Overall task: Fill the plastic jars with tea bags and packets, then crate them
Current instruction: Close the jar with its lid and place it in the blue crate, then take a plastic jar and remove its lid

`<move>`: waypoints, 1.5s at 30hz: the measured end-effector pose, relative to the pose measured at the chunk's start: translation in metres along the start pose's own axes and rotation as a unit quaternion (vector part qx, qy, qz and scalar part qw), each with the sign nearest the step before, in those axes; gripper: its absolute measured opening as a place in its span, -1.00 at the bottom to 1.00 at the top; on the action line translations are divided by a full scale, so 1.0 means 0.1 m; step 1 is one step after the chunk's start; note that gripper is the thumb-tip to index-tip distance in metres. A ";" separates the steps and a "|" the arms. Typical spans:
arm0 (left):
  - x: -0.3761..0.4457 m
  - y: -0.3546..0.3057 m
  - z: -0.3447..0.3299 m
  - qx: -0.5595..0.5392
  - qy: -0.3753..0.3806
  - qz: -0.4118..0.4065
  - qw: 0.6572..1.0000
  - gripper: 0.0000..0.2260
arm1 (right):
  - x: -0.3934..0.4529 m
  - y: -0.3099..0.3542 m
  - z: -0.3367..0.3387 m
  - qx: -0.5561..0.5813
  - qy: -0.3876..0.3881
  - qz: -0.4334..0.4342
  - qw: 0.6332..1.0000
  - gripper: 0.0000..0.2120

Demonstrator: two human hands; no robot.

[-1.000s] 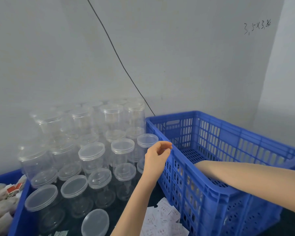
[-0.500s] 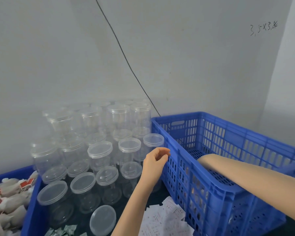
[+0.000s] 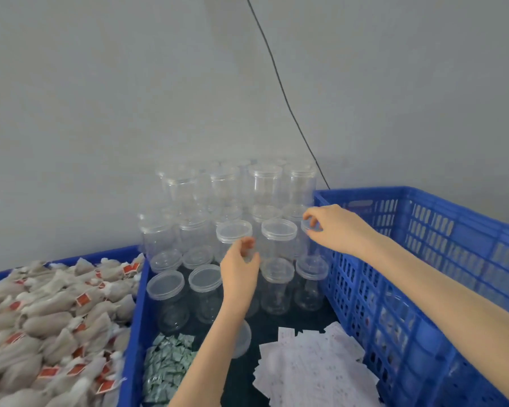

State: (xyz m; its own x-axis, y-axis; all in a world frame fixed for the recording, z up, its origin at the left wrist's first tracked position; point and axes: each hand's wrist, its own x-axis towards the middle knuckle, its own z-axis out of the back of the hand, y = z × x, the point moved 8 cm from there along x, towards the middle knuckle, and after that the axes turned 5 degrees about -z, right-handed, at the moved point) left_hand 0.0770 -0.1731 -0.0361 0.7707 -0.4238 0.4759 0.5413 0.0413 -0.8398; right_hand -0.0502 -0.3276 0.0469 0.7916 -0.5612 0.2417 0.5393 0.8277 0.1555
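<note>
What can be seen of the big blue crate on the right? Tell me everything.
The blue crate is a large rectangular bin of what looks like moulded plastic, its walls pierced with rows of slots and small holes, with a handle cut-out near the far corner. It sits upright at the right, beside the clear jars. Its floor is out of sight; shapes show faintly through the near wall. The right hand reaches past its near corner towards a jar lid; whether the forearm touches the rim cannot be told.

- One head-worn view, looking forward and down from close above the work area.
- Stacked clear jars [image 3: 235,230] sit mid-frame, near.
- Grey wall [image 3: 130,83] fills the upper half.
- No second view.
</note>
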 end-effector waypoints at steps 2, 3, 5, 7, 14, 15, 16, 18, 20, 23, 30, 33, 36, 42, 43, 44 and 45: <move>0.10 0.02 0.19 0.068 -0.071 -0.015 0.995 -0.58 | 0.01 0.32 -0.18 0.041 0.022 0.030 0.998 -0.67; 0.16 0.06 0.24 0.101 -0.082 -0.013 0.991 -0.47 | 0.01 0.44 -0.27 0.062 0.033 0.039 0.997 -0.67; 0.30 0.21 0.25 0.140 -0.060 0.013 0.988 -0.25 | 0.04 0.64 -0.46 0.106 0.046 0.047 0.992 -0.66; 0.42 0.41 0.20 0.137 -0.015 0.056 0.989 -0.11 | 0.07 0.79 -0.65 0.142 0.054 0.055 0.987 -0.64; 0.50 0.93 -0.03 0.061 0.072 0.143 0.985 -0.01 | 0.19 1.04 -1.06 0.236 0.040 0.048 0.970 -0.57; 0.50 0.97 -0.04 0.064 0.072 0.144 0.985 -0.08 | 0.20 1.05 -1.10 0.244 0.037 0.043 0.968 -0.57; 0.50 0.99 -0.05 0.068 0.065 0.139 0.986 -0.17 | 0.20 1.05 -1.14 0.249 0.033 0.039 0.967 -0.56; 0.50 0.99 -0.02 0.077 0.048 0.121 0.988 -0.30 | 0.17 1.03 -1.20 0.253 0.023 0.028 0.967 -0.54; 0.48 0.95 0.03 0.076 0.027 0.105 0.991 -0.36 | 0.14 0.97 -1.24 0.268 0.005 0.008 0.963 -0.52; 0.37 0.84 0.19 0.052 -0.011 0.092 0.994 -0.37 | 0.08 0.88 -1.23 0.328 -0.038 -0.025 0.943 -0.51; -0.03 0.41 0.44 -0.001 0.048 0.049 0.998 -0.50 | -0.09 0.93 -1.23 0.548 -0.019 -0.054 0.834 -0.34; -0.22 0.28 0.40 0.000 0.131 0.050 0.990 -0.50 | -0.20 0.97 -1.21 0.597 -0.006 -0.044 0.801 -0.40; -0.33 0.16 0.47 0.006 0.200 0.031 0.979 -0.54 | -0.26 0.97 -1.19 0.573 0.024 -0.031 0.819 -0.33; -0.42 0.02 0.75 -0.097 0.229 0.083 0.965 -0.47 | -0.49 1.01 -1.16 0.593 0.057 -0.006 0.803 -0.32; -0.42 -0.02 0.80 -0.115 0.221 0.076 0.966 -0.38 | -0.55 1.07 -1.20 0.589 0.074 0.008 0.805 -0.27; -0.42 -0.07 0.83 -0.129 0.222 0.066 0.964 -0.27 | -0.60 1.13 -1.24 0.583 0.097 0.022 0.807 -0.22; -0.41 -0.10 0.86 -0.130 0.231 0.052 0.963 -0.21 | -0.66 1.20 -1.29 0.578 0.123 0.035 0.806 -0.18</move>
State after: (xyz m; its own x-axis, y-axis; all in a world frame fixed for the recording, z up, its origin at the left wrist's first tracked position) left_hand 0.0687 -0.0785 -0.0248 0.5513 -0.7897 0.2692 0.3201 -0.0977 -0.9423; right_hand -0.0006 -0.1917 -0.0741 0.9185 -0.3789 0.1134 -0.0251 0.2303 0.9728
